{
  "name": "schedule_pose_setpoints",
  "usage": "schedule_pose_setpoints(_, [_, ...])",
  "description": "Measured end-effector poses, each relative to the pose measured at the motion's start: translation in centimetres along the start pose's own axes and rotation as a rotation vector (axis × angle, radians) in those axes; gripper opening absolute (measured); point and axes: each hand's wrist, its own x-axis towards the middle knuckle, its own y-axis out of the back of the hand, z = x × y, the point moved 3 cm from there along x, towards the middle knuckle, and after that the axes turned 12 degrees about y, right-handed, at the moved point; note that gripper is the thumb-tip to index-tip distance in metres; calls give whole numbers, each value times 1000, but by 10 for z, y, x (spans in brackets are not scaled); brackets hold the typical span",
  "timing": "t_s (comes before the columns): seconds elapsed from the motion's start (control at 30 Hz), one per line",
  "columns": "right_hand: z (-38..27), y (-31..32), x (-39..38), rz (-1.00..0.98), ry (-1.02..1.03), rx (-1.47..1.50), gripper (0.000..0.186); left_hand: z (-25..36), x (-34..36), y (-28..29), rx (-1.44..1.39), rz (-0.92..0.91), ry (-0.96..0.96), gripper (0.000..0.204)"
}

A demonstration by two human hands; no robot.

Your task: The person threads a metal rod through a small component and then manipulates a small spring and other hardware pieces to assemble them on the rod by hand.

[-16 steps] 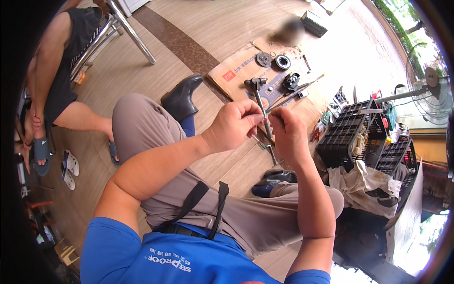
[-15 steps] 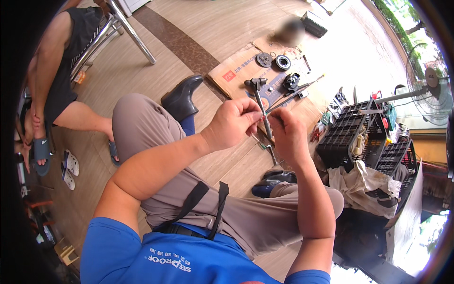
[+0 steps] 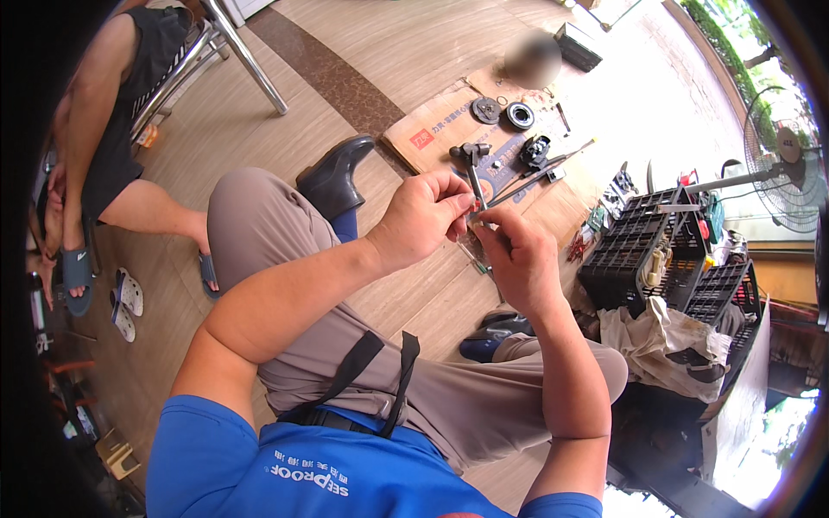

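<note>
My left hand (image 3: 421,217) is closed in a pinch on a small red piece (image 3: 475,206), too small to name. Close against it, my right hand (image 3: 523,259) has its thumb and forefinger pressed together, with something tiny and pale at the tips that I cannot make out. Both hands are held up above my lap, fingertips nearly meeting. Beyond them a hammer (image 3: 476,177) lies on a flattened cardboard sheet (image 3: 432,116), part of its handle hidden behind my fingers. Also on the sheet are a dark disc (image 3: 485,110), a round ring-shaped part (image 3: 519,116) and a black mechanical part (image 3: 534,152).
Black plastic crates (image 3: 622,246) with tools and a cloth (image 3: 665,341) stand at the right, near a fan (image 3: 786,160). A seated person's leg (image 3: 160,207) and a metal chair (image 3: 246,65) are at the left. A black box (image 3: 578,47) sits at the back.
My right hand has turned and shifted slightly left, its fingertips now closer to my left ones. The red piece shows more clearly. The view has shifted a little.
</note>
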Motion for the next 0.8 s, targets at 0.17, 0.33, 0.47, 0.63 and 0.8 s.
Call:
schedule_pose_setpoints(0.17, [-2,-1,0,22,59,-25,10,0,0,0,-48,-16,31,11])
schedule_pose_setpoints(0.33, [-7,1,1,9,97,-49,9,-1,-1,-2,34,17,-9,10])
schedule_pose_setpoints(0.47, [-9,6,0,35,103,-62,8,0,-5,-10,209,86,-71,8])
schedule_pose_setpoints(0.63, [-11,14,4,36,197,-172,5,-1,-8,-15,425,104,-211,6])
schedule_pose_setpoints(0.8, [-11,15,6,29,205,-210,5,-3,-10,-17,465,108,-256,5])
